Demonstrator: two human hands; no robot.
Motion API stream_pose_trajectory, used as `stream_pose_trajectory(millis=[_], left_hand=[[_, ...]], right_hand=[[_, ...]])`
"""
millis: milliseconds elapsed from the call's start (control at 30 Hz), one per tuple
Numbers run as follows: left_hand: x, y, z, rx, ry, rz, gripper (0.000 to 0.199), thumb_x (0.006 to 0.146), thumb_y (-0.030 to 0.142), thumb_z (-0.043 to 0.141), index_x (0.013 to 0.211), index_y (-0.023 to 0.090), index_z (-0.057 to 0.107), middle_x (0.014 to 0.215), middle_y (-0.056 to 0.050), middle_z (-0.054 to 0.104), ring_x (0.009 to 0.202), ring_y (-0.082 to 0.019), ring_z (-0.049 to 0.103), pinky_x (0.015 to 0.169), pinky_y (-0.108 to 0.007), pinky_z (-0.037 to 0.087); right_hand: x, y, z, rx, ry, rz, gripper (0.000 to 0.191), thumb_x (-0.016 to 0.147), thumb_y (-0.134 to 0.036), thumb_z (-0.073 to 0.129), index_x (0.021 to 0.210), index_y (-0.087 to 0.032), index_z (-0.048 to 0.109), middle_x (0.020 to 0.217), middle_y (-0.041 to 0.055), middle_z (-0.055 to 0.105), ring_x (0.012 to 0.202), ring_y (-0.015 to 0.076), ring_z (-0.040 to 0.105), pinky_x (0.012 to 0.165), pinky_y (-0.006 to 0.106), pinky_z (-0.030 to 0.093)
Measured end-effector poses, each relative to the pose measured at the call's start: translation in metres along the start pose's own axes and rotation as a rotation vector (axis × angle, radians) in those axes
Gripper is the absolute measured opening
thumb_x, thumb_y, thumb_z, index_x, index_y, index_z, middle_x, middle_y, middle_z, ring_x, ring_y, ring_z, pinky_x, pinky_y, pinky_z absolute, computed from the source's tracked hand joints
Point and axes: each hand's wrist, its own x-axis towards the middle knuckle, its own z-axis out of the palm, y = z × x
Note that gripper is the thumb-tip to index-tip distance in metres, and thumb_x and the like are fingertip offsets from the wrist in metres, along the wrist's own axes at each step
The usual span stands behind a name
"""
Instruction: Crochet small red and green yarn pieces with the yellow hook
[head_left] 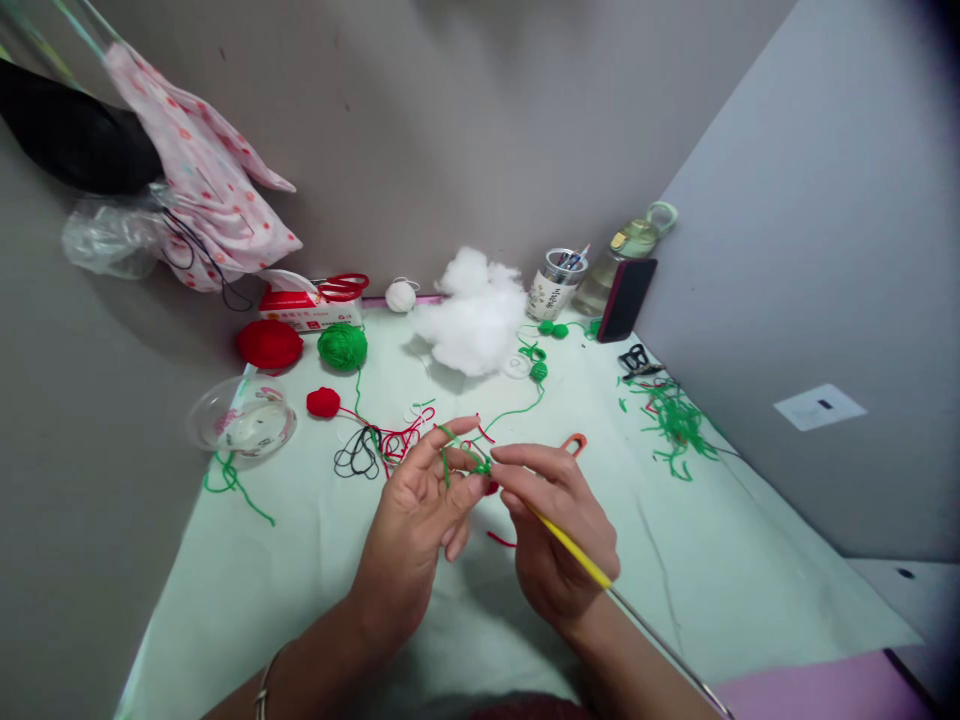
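Note:
My right hand is closed around a crochet hook with a yellow grip and a long metal shaft that slants down to the right. The hook's tip meets a small piece of green crochet work, pinched by the thumb and fingers of my left hand. Green yarn runs over the raised left index finger. A bit of red shows just below the crochet piece, partly hidden by the fingers. Behind the hands, a green yarn ball trails a strand toward them.
White stuffing sits at the back, beside a pencil cup, a bottle and a leaning phone. Green yarn scraps and black scissors lie right. A clear bowl, red yarn and a box stand left.

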Motion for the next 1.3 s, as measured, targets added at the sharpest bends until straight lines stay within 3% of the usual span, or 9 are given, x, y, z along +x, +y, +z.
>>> stream_pose_trajectory(millis=[167,400,600,700,833,1000,1067,1167,1300], left_hand=[[0.0,0.005,0.0,-0.052,-0.025,-0.078,0.075,0.082,0.023,0.089,0.149,0.024,0.055,0.083,0.007,0.064,0.042,0.002,0.034,0.038,-0.011,0.032],[-0.001,0.011,-0.002,-0.038,-0.016,-0.072,0.069,0.083,0.02,0.087,0.146,0.022,0.059,0.092,0.004,0.064,0.042,0.004,0.033,0.037,-0.011,0.03],[-0.001,0.014,-0.003,0.011,-0.016,-0.055,0.067,0.082,0.023,0.088,0.143,0.023,0.062,0.095,0.003,0.063,0.043,0.003,0.034,0.038,-0.012,0.03],[0.0,0.011,-0.006,0.089,-0.013,-0.015,0.068,0.084,0.027,0.087,0.146,0.026,0.061,0.093,0.003,0.063,0.044,0.002,0.036,0.038,-0.013,0.03],[0.0,0.004,-0.01,0.25,0.042,0.101,0.065,0.087,0.026,0.083,0.148,0.028,0.061,0.09,0.003,0.065,0.046,-0.002,0.041,0.041,-0.017,0.035],[-0.004,-0.001,-0.011,0.543,0.236,0.469,0.043,0.082,0.015,0.085,0.122,0.029,0.081,0.082,0.001,0.069,0.061,-0.011,0.054,0.065,-0.026,0.052],[-0.007,-0.001,-0.009,0.585,0.273,0.544,0.043,0.076,0.01,0.088,0.114,0.03,0.084,0.083,-0.001,0.072,0.065,-0.014,0.059,0.071,-0.03,0.055],[-0.011,-0.001,-0.006,0.466,0.279,0.47,0.049,0.071,0.007,0.09,0.114,0.028,0.084,0.083,-0.001,0.074,0.056,-0.011,0.053,0.064,-0.028,0.054],[-0.008,0.005,-0.001,0.143,0.059,0.057,0.075,0.073,0.018,0.093,0.142,0.027,0.067,0.085,0.003,0.069,0.042,-0.003,0.04,0.038,-0.018,0.034]], right_hand=[[0.001,0.001,0.002,0.265,0.034,0.181,0.025,0.103,-0.015,0.062,0.114,-0.028,0.08,0.102,0.0062,0.082,0.096,0.0211,0.076,0.082,0.037,0.062],[0.005,0.008,0.003,0.679,0.054,0.579,0.016,0.104,-0.031,0.065,0.101,-0.03,0.081,0.093,-0.0002,0.08,0.083,0.0147,0.074,0.075,0.028,0.061],[0.01,0.009,-0.001,0.758,0.031,0.654,0.021,0.105,-0.035,0.063,0.095,-0.025,0.078,0.087,0.0006,0.079,0.077,0.0137,0.075,0.07,0.026,0.062],[0.009,0.009,-0.007,0.635,-0.021,0.571,0.022,0.108,-0.03,0.058,0.099,-0.025,0.077,0.092,0.0009,0.078,0.079,0.0141,0.074,0.073,0.028,0.062],[0.007,0.007,-0.012,0.407,-0.117,0.332,0.022,0.107,-0.018,0.054,0.108,-0.025,0.075,0.095,0.0022,0.079,0.087,0.0157,0.074,0.08,0.031,0.061],[0.005,0.004,-0.009,0.164,-0.138,0.007,0.023,0.104,-0.012,0.056,0.115,-0.022,0.074,0.093,0.007,0.081,0.09,0.0204,0.078,0.072,0.033,0.063],[0.002,0.004,-0.008,0.097,-0.134,-0.055,0.022,0.103,-0.013,0.057,0.116,-0.021,0.074,0.098,0.0098,0.081,0.09,0.0211,0.079,0.07,0.033,0.064],[-0.005,0.007,-0.007,0.047,-0.127,-0.113,0.028,0.101,-0.011,0.061,0.123,-0.022,0.074,0.108,0.012,0.081,0.096,0.0218,0.079,0.073,0.034,0.066],[-0.012,0.012,-0.008,-0.076,-0.127,-0.162,0.042,0.098,-0.008,0.065,0.133,-0.029,0.073,0.11,0.0078,0.079,0.098,0.0224,0.077,0.076,0.036,0.067]])
